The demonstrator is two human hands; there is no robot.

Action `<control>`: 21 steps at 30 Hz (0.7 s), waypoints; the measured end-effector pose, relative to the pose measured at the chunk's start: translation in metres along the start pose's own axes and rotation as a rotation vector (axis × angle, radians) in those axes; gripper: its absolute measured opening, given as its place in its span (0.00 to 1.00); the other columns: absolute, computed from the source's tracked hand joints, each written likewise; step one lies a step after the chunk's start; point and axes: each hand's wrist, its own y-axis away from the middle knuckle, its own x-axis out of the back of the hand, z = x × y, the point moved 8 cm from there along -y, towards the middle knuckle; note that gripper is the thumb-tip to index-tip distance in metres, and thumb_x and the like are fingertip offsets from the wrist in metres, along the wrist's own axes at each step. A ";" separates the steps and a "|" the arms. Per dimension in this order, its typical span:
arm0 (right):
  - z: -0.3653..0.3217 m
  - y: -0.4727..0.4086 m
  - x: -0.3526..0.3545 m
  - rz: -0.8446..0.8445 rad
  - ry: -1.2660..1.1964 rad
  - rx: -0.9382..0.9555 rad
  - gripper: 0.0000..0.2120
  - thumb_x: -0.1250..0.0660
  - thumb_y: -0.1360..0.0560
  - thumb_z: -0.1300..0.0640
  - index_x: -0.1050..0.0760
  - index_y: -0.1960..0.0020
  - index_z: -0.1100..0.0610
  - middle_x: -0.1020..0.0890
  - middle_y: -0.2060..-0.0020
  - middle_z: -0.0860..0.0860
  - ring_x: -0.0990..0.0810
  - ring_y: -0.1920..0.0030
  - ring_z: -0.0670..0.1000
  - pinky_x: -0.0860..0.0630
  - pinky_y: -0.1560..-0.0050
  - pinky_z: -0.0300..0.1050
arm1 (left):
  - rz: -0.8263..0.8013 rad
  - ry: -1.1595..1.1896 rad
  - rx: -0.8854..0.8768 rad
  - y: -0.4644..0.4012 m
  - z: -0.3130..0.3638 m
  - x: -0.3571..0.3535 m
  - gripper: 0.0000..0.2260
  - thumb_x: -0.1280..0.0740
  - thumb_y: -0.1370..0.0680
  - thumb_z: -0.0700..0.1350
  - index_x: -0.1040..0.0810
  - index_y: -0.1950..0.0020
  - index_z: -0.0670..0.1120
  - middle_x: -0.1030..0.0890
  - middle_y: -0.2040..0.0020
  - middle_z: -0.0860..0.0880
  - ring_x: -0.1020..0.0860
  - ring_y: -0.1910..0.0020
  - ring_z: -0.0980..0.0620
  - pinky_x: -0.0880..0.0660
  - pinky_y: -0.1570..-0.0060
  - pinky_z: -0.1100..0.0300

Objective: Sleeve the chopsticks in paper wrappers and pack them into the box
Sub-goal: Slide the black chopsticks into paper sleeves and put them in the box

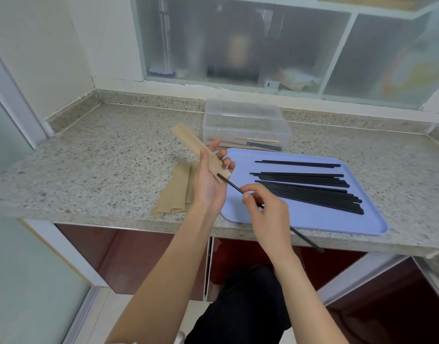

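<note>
My left hand [211,177] holds a brown paper wrapper [188,140] that slants up to the left, its open end near my palm. My right hand [265,207] pinches a black chopstick [234,187] whose tip sits inside the wrapper's open end; its back end sticks out past the counter edge. Several more black chopsticks [310,189] lie on a light blue tray [312,219]. Loose brown wrappers [176,192] are piled on the counter under my left wrist. A clear plastic box [245,125] stands behind the tray with some sleeved chopsticks in it.
The speckled granite counter [101,155] runs left to a wall and a glass door frame. A frosted window [250,45] sits behind the box. Red cabinet doors [139,254] are below the counter edge, with my dark-trousered legs [245,306] in front of them.
</note>
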 end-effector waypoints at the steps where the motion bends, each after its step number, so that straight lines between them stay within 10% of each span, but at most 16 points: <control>1: -0.001 0.000 0.004 0.029 0.055 0.037 0.07 0.37 0.23 0.58 0.22 0.51 0.48 0.19 0.64 0.47 0.23 0.62 0.50 0.27 0.62 0.46 | 0.001 -0.011 -0.004 0.000 0.001 0.001 0.16 0.50 0.16 0.50 0.26 0.43 0.44 0.23 0.67 0.53 0.28 0.71 0.56 0.27 0.59 0.63; 11: -0.033 0.002 0.016 0.251 0.479 0.367 0.06 0.33 0.26 0.63 0.21 0.52 0.55 0.24 0.70 0.51 0.29 0.69 0.53 0.31 0.67 0.45 | -0.046 -0.205 -0.007 0.006 0.001 -0.008 0.14 0.50 0.16 0.47 0.26 0.43 0.45 0.18 0.60 0.52 0.20 0.62 0.54 0.23 0.53 0.61; 21: 0.001 -0.005 -0.002 -0.067 -0.137 -0.055 0.05 0.39 0.21 0.56 0.25 0.49 0.49 0.19 0.64 0.45 0.25 0.66 0.41 0.31 0.63 0.35 | -0.011 -0.426 -0.060 0.008 0.001 -0.009 0.13 0.49 0.16 0.47 0.25 0.43 0.48 0.21 0.49 0.50 0.22 0.52 0.55 0.26 0.45 0.60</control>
